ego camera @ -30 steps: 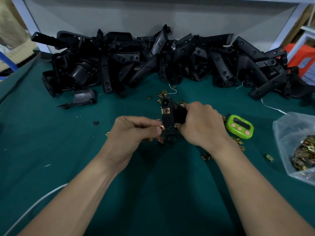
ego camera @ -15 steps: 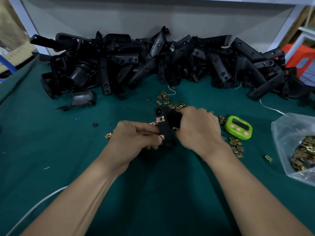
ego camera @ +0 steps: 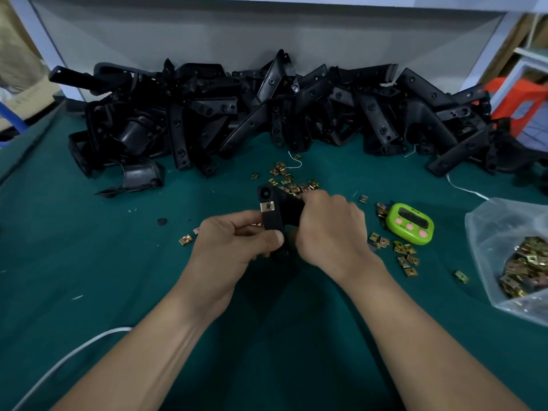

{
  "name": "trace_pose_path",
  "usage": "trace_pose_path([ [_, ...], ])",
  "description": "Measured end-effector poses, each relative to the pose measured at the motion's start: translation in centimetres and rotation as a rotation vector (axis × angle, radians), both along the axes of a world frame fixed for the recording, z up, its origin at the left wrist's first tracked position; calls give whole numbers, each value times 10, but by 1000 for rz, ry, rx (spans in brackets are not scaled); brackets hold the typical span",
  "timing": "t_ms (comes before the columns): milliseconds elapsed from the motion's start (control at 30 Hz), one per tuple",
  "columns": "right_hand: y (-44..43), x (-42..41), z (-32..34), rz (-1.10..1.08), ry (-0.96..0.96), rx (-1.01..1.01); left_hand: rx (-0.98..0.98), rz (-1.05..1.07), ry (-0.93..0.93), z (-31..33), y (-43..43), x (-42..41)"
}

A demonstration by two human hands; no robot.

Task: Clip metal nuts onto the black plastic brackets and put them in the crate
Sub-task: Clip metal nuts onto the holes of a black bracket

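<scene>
A black plastic bracket (ego camera: pixel 271 216) is held upright over the green table, a metal nut (ego camera: pixel 267 206) clipped near its top. My left hand (ego camera: pixel 237 241) pinches the bracket's lower part between thumb and fingers. From the right, my right hand (ego camera: pixel 329 232) grips the bracket's other arm. Loose brass-coloured nuts (ego camera: pixel 292 185) lie scattered behind the hands, and more nuts (ego camera: pixel 406 256) lie to the right. No crate is in view.
A long heap of black brackets (ego camera: pixel 267 114) runs along the back wall. A green timer (ego camera: pixel 410 223) sits right of my hands. A clear plastic bag of nuts (ego camera: pixel 525 262) lies at the right edge. A white cable (ego camera: pixel 68 360) crosses the near-left table (ego camera: pixel 89 262).
Both hands moved slightly left and toward me with the bracket. My left thumb has slid onto the bracket's lower part, where it pressed a nut at the side before.
</scene>
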State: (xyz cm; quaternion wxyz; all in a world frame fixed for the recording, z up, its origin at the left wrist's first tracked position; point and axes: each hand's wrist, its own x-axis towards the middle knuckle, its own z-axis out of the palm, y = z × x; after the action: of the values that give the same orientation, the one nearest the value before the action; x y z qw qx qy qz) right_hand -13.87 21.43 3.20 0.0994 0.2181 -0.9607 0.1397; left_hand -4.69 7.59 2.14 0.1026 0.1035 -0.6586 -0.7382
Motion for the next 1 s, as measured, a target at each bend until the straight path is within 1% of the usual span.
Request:
trace_pose_path([
  [133, 4, -5, 2, -31, -84, -78, -5, 13, 21, 5, -6, -2],
  [267, 5, 2, 14, -36, -99, -80, -128, 218, 97, 21, 2, 1],
  [333, 3, 8, 25, -71, -94, -85, -227, 270, 120, 36, 11, 3],
  [467, 23, 17, 61, -154, -88, -103, -395, 285, 230, 78, 35, 3],
  [533, 46, 18, 88, -228, -91, -189, -414, 245, 325, 106, 54, -2],
  [600, 72, 15, 115, -322, -74, -249, -403, 154, 383, 131, 82, -13],
  [667, 107, 11, 135, -458, -66, -252, -319, 34, 380, 150, 117, -28],
  [733, 151, 13, 146, -542, -106, -231, -119, -82, 294, 157, 154, -48],
  [767, 176, 16, 149, -530, -164, -261, -9, -147, 224, 158, 173, -58],
  [800, 204, 22, 148, -481, -252, -331, 82, -213, 146, 157, 192, -69],
  [867, 259, 36, 141, -349, -462, -581, 185, -330, -6, 149, 229, -90],
  [933, 307, 50, 128, -306, -605, -888, 194, -427, -150, 138, 268, -107],
  [1000, 344, 61, 111, -375, -653, -1199, 140, -507, -255, 126, 309, -118],
])
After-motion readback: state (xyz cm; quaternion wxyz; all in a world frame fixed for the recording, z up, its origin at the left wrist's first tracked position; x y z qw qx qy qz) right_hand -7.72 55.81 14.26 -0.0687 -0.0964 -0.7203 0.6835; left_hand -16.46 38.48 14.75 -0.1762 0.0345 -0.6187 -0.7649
